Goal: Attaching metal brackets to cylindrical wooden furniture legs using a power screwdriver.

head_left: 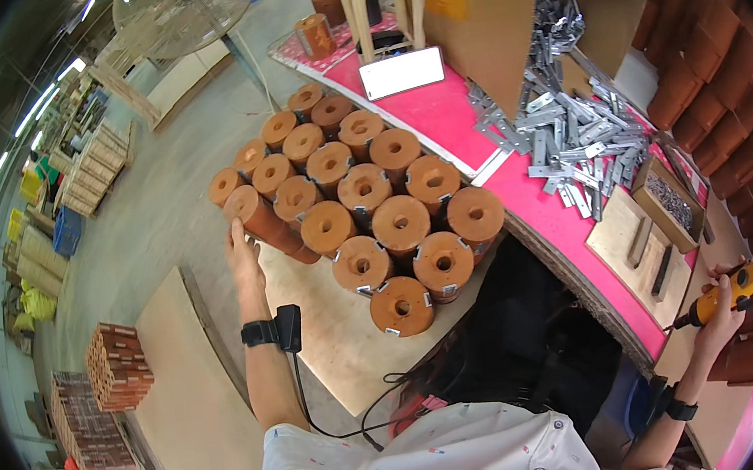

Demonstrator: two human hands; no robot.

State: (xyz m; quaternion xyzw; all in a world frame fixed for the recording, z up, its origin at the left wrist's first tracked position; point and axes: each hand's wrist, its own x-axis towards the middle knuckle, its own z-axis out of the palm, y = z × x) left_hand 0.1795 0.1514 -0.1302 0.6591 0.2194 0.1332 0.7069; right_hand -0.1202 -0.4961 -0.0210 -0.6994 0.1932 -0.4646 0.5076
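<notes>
My left hand [242, 251] is at the near left side of a group of brown wooden cylinders [400, 223]. It grips one brown wooden cylinder [262, 218], which leans out of line with the rest. Most of the fingers are hidden behind that piece. The others stand upright close together, each with a round hole in its top; several have small metal pieces at the rim. At the far right, my right hand [720, 320] is closed round a yellow and black power drill [729, 291], held above the right end of the pink-topped table.
Loose metal brackets [583, 144] spill from a cardboard box [487, 21] onto the pink table [547, 217]. Beside them are an open box of screws [670, 202] and a wooden board [634, 245] with two bars. A phone [402, 73] leans nearby. Brown cylinders [719, 89] are stacked at right.
</notes>
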